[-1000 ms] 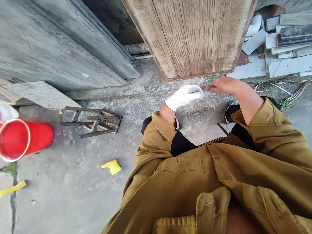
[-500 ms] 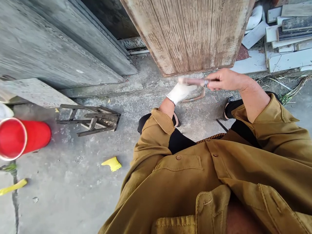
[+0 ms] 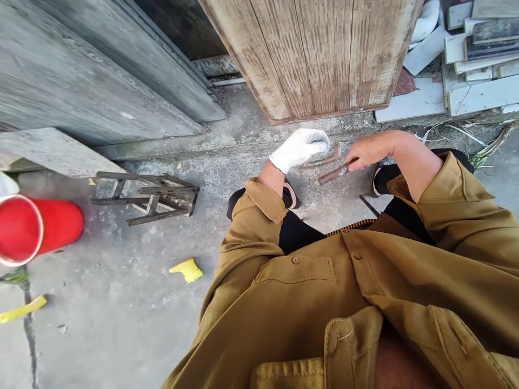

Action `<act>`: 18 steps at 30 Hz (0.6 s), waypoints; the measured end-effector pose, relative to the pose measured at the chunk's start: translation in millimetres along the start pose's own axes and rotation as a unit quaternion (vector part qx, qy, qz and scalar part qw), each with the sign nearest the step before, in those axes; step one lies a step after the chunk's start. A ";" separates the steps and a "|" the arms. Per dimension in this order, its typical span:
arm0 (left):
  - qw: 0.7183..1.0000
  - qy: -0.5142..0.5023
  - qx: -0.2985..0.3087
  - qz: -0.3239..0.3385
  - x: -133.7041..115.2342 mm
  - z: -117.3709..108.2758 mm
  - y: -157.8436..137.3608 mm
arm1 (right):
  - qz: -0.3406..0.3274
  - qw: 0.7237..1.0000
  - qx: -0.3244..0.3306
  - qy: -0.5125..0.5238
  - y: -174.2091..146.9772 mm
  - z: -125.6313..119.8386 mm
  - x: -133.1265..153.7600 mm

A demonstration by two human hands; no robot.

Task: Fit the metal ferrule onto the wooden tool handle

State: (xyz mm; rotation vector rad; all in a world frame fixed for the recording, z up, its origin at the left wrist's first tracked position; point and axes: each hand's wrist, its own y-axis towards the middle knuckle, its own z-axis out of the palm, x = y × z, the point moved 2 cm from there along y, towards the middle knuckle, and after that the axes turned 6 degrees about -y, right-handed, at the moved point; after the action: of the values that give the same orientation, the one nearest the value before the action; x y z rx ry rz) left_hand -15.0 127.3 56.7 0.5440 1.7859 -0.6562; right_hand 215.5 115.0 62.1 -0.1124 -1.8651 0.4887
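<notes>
My right hand [image 3: 371,148], bare, is closed around a brown wooden handle [image 3: 333,175] with pale wire or cord wound round it close to my fingers. The handle slants down to the left, and its far end is free. In a white glove, my left hand [image 3: 300,148] is up and to the left of it, fingers curled in a pinch. A thin wire or thread [image 3: 335,154] runs from those fingertips to the winding. Below and between both hands, a bent brown piece [image 3: 324,161] with a wound section appears against the concrete; its exact kind is unclear.
Ahead leans a weathered wooden panel [image 3: 316,59]. Grey boards [image 3: 101,70] stand at the left, near a small wooden stool [image 3: 152,197] on its side and a red bucket [image 3: 60,224]. Yellow scraps [image 3: 187,269] lie on the concrete floor [image 3: 133,324]. White tiles [image 3: 482,100] are stacked at right.
The handle has swung from nearly level at my gloved hand to slanting down, lower and nearer my body. My gloved hand is now apart from it, with the thin strand showing between.
</notes>
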 end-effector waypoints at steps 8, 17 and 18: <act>0.997 -0.019 -0.070 0.000 21.5 9.0 15.8 | -0.108 0.993 0.029 -0.041 -11.0 -17.0 30.3; 0.995 -0.021 0.094 -0.011 -0.5 36.7 7.5 | -0.107 0.973 -0.061 -0.194 32.3 -20.8 -21.9; 0.996 -0.014 0.084 -0.010 -0.9 32.7 6.6 | -0.102 0.971 -0.038 -0.215 34.3 -20.6 -25.8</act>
State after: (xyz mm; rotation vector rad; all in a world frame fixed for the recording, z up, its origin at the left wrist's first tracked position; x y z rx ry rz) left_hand 12.4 110.3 48.5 0.6271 1.7211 -0.8295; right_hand 238.0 143.8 31.5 0.1450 -2.2904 0.3146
